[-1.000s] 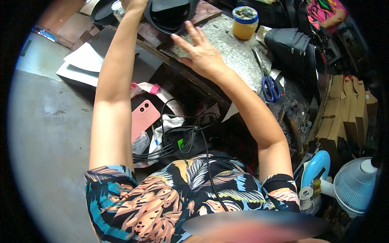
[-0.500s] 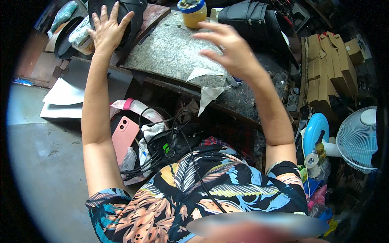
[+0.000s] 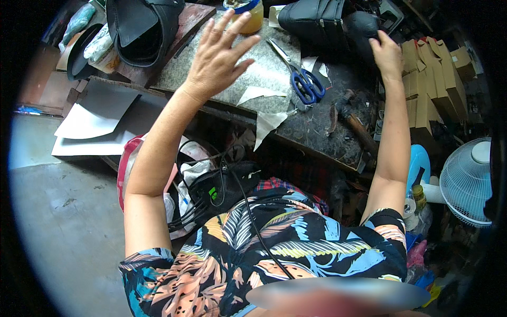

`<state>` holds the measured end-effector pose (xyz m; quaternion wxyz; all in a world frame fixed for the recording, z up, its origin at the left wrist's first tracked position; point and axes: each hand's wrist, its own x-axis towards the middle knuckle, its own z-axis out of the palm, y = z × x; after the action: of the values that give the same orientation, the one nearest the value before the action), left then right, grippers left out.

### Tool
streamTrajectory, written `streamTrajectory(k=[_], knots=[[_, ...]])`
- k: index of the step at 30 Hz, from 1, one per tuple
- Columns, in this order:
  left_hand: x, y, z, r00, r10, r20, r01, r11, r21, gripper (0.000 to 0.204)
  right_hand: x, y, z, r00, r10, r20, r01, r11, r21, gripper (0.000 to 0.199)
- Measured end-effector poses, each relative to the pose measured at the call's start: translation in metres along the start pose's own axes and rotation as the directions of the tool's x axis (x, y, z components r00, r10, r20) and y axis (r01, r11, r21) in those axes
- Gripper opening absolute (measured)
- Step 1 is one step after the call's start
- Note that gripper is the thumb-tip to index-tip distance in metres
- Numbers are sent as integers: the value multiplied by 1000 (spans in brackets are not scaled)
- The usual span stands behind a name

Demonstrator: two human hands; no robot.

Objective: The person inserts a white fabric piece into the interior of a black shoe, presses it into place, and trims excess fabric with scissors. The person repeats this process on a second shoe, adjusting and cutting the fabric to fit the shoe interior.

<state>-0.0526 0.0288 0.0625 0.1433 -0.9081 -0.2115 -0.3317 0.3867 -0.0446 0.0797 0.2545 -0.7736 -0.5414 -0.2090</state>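
My left hand [image 3: 219,58] is over the grey speckled slab [image 3: 264,74], fingers spread and holding nothing. Just beyond its fingertips stands a jar of yellow paste with a blue rim [image 3: 253,18]. At the far right, my right hand [image 3: 388,55] has its thumb and fingers closed on the edge of a rounded black leather piece [image 3: 363,33]. Beside that lies a stack of black strapped leather pieces [image 3: 311,21]. Scissors with blue handles [image 3: 306,87] rest between my hands, blades pointing away. Another black leather piece, open like a shoe upper [image 3: 142,37], sits at the left.
White scraps [image 3: 269,127] hang over the bench's near edge. A hammer [image 3: 359,129] lies on the dark bench top. Cardboard boxes [image 3: 428,84] and a fan [image 3: 467,179] stand at the right. White sheets [image 3: 90,121] are at the left, a bag with cables [image 3: 211,185] below.
My left hand has left the black piece at the left and moved right over the slab. My right hand has moved right to the rounded black piece, uncovering the scissors.
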Motion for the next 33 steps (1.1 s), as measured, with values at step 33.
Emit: streamTrajectory(k=[33], knots=[[-58,-16,17,664,-670,333,602,214,-769,50,73,6,46,983,-159,-96,170,978,117,58]])
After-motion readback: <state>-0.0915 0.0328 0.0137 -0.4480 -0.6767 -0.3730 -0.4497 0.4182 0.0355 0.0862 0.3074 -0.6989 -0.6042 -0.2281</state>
